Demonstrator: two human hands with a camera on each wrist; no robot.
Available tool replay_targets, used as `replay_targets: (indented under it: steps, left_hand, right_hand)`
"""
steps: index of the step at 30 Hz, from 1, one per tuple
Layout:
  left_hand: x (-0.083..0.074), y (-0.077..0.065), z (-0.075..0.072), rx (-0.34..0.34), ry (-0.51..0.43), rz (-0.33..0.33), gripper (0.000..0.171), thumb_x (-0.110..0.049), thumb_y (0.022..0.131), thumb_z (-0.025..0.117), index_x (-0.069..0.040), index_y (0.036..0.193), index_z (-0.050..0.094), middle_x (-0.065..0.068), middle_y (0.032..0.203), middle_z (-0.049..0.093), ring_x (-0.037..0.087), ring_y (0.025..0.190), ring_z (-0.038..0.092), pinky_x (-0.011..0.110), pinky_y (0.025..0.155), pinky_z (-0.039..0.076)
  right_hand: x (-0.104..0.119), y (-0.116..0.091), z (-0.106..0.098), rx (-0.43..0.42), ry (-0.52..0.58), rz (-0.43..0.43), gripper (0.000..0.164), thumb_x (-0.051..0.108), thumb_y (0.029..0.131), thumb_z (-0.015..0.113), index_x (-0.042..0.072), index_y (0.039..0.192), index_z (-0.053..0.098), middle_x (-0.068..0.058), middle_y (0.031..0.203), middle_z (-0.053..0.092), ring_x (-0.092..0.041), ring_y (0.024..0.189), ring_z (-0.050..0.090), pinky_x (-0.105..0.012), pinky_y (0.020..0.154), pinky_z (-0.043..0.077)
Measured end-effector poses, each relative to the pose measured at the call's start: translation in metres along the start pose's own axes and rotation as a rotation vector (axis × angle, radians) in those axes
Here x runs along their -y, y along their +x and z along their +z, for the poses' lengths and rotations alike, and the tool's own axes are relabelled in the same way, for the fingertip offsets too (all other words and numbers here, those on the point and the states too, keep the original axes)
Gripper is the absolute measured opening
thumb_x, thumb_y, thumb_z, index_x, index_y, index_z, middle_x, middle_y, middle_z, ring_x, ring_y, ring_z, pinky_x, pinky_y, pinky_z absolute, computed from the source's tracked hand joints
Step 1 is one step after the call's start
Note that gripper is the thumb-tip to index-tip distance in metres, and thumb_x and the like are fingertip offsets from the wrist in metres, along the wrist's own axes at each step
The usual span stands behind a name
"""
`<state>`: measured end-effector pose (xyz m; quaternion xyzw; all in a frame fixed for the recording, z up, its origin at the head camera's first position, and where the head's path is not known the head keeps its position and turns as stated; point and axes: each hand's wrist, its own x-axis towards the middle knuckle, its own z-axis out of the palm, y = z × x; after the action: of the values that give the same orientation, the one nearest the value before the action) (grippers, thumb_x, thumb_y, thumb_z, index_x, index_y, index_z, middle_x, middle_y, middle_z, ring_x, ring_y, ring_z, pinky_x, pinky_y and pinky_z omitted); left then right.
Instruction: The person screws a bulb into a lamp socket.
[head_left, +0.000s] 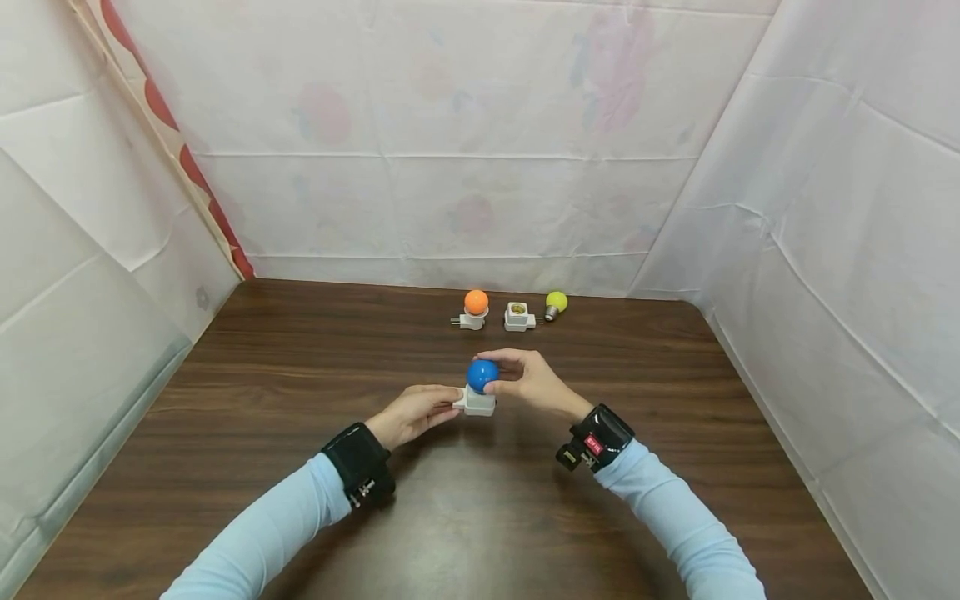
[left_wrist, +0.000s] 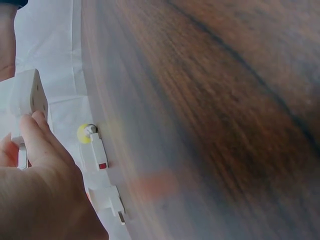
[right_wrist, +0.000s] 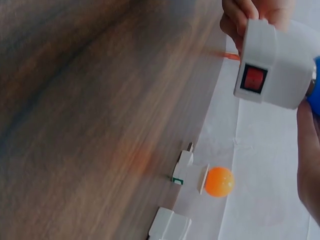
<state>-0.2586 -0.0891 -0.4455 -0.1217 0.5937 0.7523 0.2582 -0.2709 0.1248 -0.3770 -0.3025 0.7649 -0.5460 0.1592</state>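
In the head view my left hand (head_left: 415, 410) pinches a white plug-in lamp socket (head_left: 480, 406) at its plug end. A blue light bulb (head_left: 482, 375) stands upright over the socket's opening, gripped between the thumb and fingers of my right hand (head_left: 538, 383). From the right wrist, a red rocker switch (right_wrist: 254, 79) shows on the socket's side. A bit of the bulb's metal base (right_wrist: 311, 86) is visible between socket and blue globe. The left wrist view has my fingers (left_wrist: 42, 142) along the socket's underside and a metal prong beside them.
Behind the hands, an orange bulb (head_left: 476, 302) sits in a second white socket (head_left: 473, 320). To its right are a bulbless socket (head_left: 517, 317) and a yellow-green bulb (head_left: 556, 302) lying tilted by its prongs. White sheeting (head_left: 450, 208) borders the brown wooden table (head_left: 300, 358).
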Motion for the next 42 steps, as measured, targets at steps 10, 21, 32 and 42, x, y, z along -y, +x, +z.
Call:
replay_targets:
  steps: [10, 21, 32, 42]
  left_hand:
    - [0.003, 0.0, 0.001, -0.011, -0.019, -0.001, 0.039, -0.007, 0.087, 0.061, 0.011, 0.119, 0.051, 0.009, 0.095, 0.06, 0.011, 0.081, 0.062, 0.021, 0.081, 0.055]
    - [0.002, 0.0, 0.001, -0.003, -0.011, -0.003, 0.038, -0.008, 0.087, 0.061, 0.011, 0.119, 0.052, 0.008, 0.095, 0.06, 0.01, 0.081, 0.062, 0.025, 0.086, 0.054]
    - [0.002, 0.0, 0.0, 0.026, 0.032, -0.015, 0.037, -0.009, 0.087, 0.062, 0.01, 0.117, 0.053, 0.009, 0.096, 0.061, 0.012, 0.082, 0.062, 0.028, 0.09, 0.052]
    - [0.002, -0.003, 0.0, 0.068, 0.053, -0.011, 0.038, -0.01, 0.089, 0.06, 0.01, 0.119, 0.053, 0.009, 0.097, 0.061, 0.012, 0.082, 0.062, 0.031, 0.092, 0.05]
  right_hand:
    - [-0.003, -0.002, 0.009, -0.117, 0.082, 0.067, 0.046, 0.006, 0.075, 0.074, -0.002, 0.115, 0.053, -0.018, 0.119, 0.056, -0.028, 0.105, 0.059, -0.037, 0.092, 0.052]
    - [-0.004, -0.002, 0.009, -0.109, 0.084, 0.068, 0.049, 0.007, 0.075, 0.074, -0.002, 0.118, 0.052, -0.018, 0.122, 0.052, -0.031, 0.108, 0.057, -0.04, 0.095, 0.05]
    - [0.001, -0.004, -0.003, 0.04, 0.013, 0.018, 0.055, 0.007, 0.08, 0.07, 0.001, 0.13, 0.047, -0.017, 0.133, 0.048, -0.029, 0.12, 0.048, -0.043, 0.101, 0.045]
    - [0.004, -0.004, -0.006, 0.149, 0.008, -0.02, 0.05, -0.001, 0.082, 0.064, -0.003, 0.129, 0.048, -0.02, 0.132, 0.049, -0.028, 0.119, 0.048, -0.043, 0.103, 0.043]
